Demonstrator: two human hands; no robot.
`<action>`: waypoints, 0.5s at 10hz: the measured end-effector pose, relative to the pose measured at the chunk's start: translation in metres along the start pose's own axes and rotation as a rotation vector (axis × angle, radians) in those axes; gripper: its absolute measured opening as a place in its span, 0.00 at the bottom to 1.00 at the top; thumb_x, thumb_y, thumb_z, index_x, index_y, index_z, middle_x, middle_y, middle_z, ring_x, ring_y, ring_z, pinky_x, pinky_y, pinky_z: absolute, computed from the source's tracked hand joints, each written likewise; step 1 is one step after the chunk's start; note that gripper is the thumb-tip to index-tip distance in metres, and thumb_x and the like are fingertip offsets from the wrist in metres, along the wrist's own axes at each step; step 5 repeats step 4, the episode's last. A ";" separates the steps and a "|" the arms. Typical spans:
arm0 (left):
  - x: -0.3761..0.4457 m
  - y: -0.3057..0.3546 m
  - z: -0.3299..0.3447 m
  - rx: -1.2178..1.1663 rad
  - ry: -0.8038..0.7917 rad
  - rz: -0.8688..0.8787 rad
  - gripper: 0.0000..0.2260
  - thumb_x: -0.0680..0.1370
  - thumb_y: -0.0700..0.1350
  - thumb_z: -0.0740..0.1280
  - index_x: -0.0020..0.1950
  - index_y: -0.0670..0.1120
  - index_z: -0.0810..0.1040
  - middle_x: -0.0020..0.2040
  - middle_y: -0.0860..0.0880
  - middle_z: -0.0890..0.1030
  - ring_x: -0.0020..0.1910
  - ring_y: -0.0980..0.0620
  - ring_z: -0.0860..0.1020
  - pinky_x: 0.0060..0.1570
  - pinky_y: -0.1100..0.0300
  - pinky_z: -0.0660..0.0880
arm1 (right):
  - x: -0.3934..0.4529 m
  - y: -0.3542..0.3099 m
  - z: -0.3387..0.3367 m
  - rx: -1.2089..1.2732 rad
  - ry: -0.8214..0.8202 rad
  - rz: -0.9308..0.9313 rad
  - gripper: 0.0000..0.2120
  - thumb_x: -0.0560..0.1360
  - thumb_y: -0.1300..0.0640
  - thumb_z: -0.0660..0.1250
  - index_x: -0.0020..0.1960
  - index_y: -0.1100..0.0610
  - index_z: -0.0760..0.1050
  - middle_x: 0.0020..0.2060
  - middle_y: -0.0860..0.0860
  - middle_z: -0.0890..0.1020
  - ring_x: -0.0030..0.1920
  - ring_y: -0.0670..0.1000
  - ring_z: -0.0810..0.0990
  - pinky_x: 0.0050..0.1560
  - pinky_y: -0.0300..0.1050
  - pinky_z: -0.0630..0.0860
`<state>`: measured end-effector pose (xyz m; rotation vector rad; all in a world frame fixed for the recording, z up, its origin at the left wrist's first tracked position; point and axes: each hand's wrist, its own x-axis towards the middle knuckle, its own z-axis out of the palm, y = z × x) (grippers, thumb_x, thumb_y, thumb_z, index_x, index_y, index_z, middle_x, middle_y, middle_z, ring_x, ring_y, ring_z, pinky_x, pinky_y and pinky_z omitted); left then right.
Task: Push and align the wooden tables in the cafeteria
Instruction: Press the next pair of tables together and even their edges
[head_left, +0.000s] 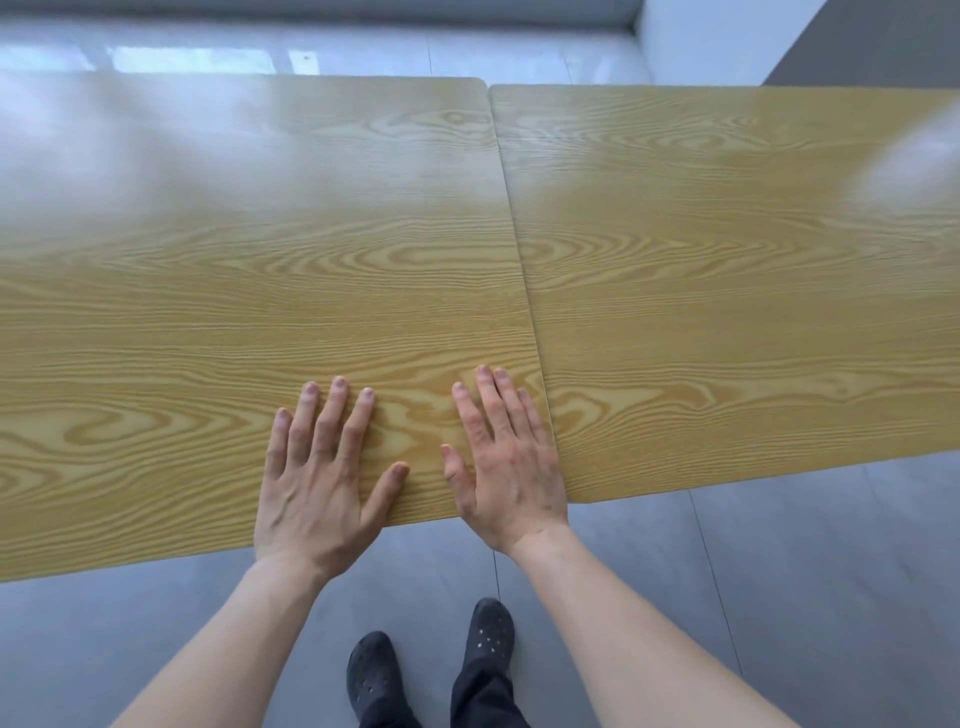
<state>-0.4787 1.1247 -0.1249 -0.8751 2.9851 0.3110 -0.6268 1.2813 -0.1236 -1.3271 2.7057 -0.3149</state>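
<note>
On left table (260, 291), both flat hands (317, 483) (506, 467) beside right table (727, 291) seam.

We counted two wooden counters, the left counter (218, 312) and the right counter (753, 312); two bare hands, the left hand (317, 483) and the right hand (506, 467); and two dark shoes, one shoe (374, 675) beside the other shoe (488, 631).

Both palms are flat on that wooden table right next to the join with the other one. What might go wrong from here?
The right hand lies beside the seam, so its fingers might get pinched if the tables shift together. The left table sits a little nearer the person than the right table, so their edges are stepped; a push might worsen that. The left hand only presses flat and may slide.
</note>
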 end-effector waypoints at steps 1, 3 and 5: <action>0.000 0.002 -0.016 -0.056 -0.061 0.019 0.36 0.79 0.70 0.48 0.83 0.52 0.57 0.84 0.48 0.55 0.83 0.45 0.47 0.81 0.45 0.45 | 0.000 -0.002 -0.015 -0.021 -0.103 0.009 0.31 0.84 0.40 0.48 0.82 0.53 0.56 0.83 0.54 0.54 0.83 0.53 0.47 0.82 0.55 0.49; -0.001 0.002 -0.073 -0.113 -0.112 0.045 0.38 0.78 0.73 0.41 0.82 0.55 0.58 0.82 0.53 0.61 0.82 0.50 0.53 0.81 0.50 0.47 | 0.000 -0.009 -0.074 -0.055 -0.273 0.098 0.33 0.83 0.37 0.48 0.83 0.53 0.53 0.83 0.53 0.53 0.83 0.51 0.46 0.82 0.50 0.45; 0.000 -0.005 -0.112 -0.124 -0.101 0.033 0.39 0.76 0.74 0.39 0.83 0.57 0.55 0.82 0.55 0.59 0.83 0.52 0.52 0.81 0.52 0.46 | 0.004 -0.023 -0.113 -0.037 -0.289 0.143 0.33 0.83 0.37 0.49 0.83 0.52 0.53 0.83 0.52 0.53 0.83 0.51 0.48 0.82 0.50 0.46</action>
